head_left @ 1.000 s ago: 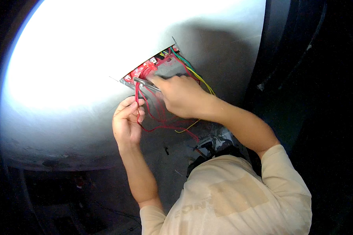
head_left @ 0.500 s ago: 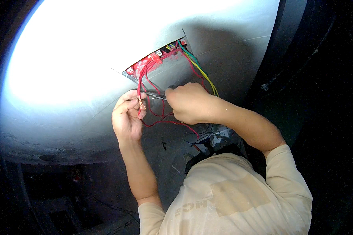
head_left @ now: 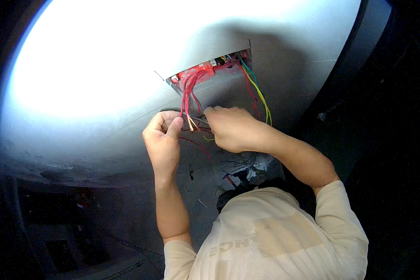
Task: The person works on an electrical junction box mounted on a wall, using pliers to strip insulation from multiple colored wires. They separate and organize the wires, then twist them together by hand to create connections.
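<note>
My left hand [head_left: 163, 142] pinches a red wire [head_left: 181, 106] between thumb and fingers, below the recessed opening [head_left: 224, 71] in the pale curved panel. Several red wires hang from that opening, some with bare copper ends [head_left: 190, 124] beside my left thumb. My right hand [head_left: 233, 128] is closed round a slim metal tool [head_left: 201, 119], like pliers, which reaches left behind those wires; its tip is hidden. Yellow and green wires [head_left: 262, 98] hang from the right end of the opening, behind my right hand.
The curved panel [head_left: 126, 70] is brightly lit at left and shadowed at right, with a dark edge [head_left: 354, 42] beyond. Loose dark wires and a red-handled object [head_left: 228, 179] lie on the dim surface [head_left: 196, 196] below my hands, near my body.
The tool has come down and away from the opening, and bare copper ends now show on the red wires. My left hand has shifted right and turned; the whole view has shifted slightly.
</note>
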{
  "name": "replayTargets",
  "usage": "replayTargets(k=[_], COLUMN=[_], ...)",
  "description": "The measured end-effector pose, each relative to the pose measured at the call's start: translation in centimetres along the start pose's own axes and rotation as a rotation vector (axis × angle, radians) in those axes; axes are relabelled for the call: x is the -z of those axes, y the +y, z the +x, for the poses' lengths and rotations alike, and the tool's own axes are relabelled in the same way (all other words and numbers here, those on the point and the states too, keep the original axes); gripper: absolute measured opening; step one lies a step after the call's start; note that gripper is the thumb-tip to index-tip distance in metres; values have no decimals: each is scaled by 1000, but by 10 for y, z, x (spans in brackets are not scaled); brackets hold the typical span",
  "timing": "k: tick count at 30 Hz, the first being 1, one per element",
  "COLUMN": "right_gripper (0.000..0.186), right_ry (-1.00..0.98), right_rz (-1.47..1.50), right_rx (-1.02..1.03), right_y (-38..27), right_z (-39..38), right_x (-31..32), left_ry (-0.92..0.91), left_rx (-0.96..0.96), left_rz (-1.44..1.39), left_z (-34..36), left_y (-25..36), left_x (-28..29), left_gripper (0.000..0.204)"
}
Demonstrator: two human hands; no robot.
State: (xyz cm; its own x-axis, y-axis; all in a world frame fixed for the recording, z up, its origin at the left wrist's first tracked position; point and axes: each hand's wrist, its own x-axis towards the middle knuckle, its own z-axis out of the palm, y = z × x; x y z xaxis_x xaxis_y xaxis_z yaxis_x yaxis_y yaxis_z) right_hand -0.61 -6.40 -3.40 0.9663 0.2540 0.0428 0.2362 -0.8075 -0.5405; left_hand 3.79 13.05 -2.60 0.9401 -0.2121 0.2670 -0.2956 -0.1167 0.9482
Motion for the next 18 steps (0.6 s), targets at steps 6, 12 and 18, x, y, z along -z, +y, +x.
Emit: replayTargets(k=[6, 12, 18], right_gripper=[35, 39, 38], right_ry=[11, 86, 186], right_rz=[57, -55, -140], right_rx=[-32, 19, 49], right_y=[-4, -9, -9], right_z=[-2, -5, -4], right_x=[1, 2, -4], left_ry=[13, 35, 23], left_rx=[-5, -15, -7], left_rz=[-30, 75, 109], left_z=[-3, -7, -9], left_y=[1, 7, 13], left_x=[1, 2, 3], left_gripper=[5, 8, 9])
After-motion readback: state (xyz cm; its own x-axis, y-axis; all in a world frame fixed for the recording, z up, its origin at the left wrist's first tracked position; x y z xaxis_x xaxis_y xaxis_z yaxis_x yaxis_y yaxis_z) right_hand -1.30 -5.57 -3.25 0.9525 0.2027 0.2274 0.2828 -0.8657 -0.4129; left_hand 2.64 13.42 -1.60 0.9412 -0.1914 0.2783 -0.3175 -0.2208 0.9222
